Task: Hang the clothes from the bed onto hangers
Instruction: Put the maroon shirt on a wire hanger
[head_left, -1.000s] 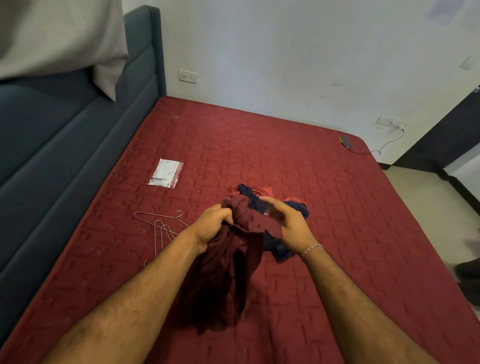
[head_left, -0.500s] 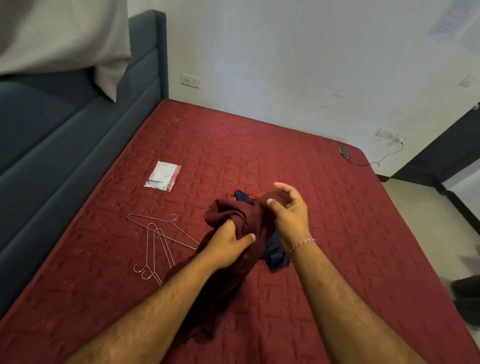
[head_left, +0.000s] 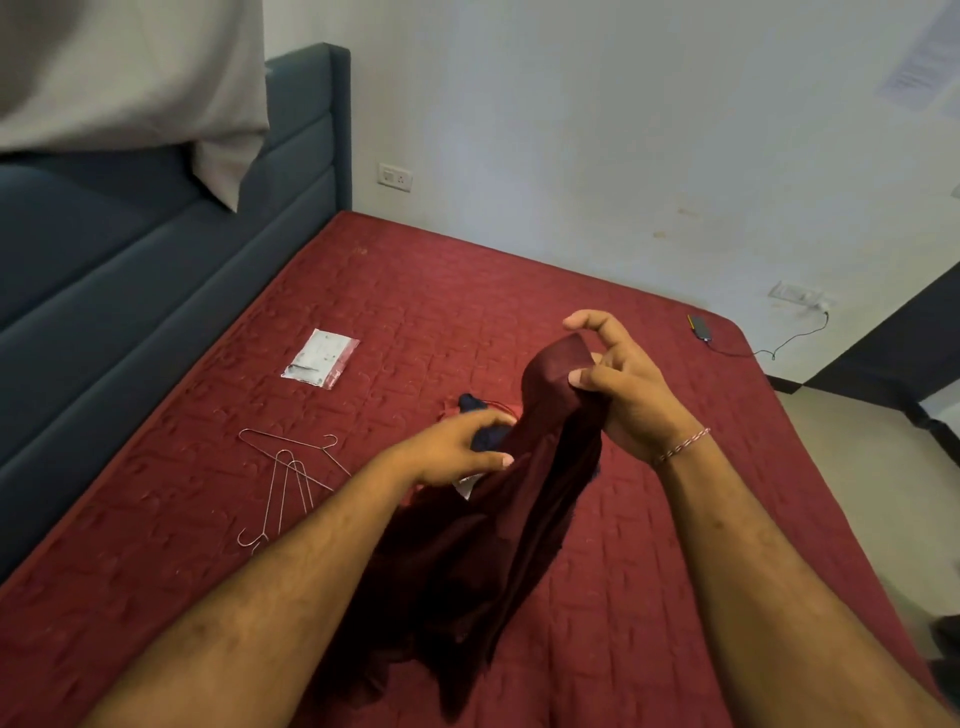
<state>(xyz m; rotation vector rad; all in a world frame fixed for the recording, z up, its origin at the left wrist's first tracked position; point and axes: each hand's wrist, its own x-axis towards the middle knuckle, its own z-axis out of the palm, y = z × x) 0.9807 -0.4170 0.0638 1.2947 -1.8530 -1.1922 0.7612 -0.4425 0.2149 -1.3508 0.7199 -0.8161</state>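
One maroon garment (head_left: 498, 545) is pinched by the right hand (head_left: 623, 395); the left hand (head_left: 457, 452), fingers loose, touches it. Three hangers (head_left: 291, 478) counted on bed (head_left: 415, 291). Navy cloth (head_left: 480, 431) mostly hidden.

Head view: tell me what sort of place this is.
Most likely a bedroom: a red quilted mattress against a blue padded headboard, wire hangers lying on it, and a wall socket.

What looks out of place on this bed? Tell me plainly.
A small plastic packet lies on the mattress near the headboard, and a phone on its cable sits at the far corner. Neither is clothing. The wire hangers lie loosely crossed.
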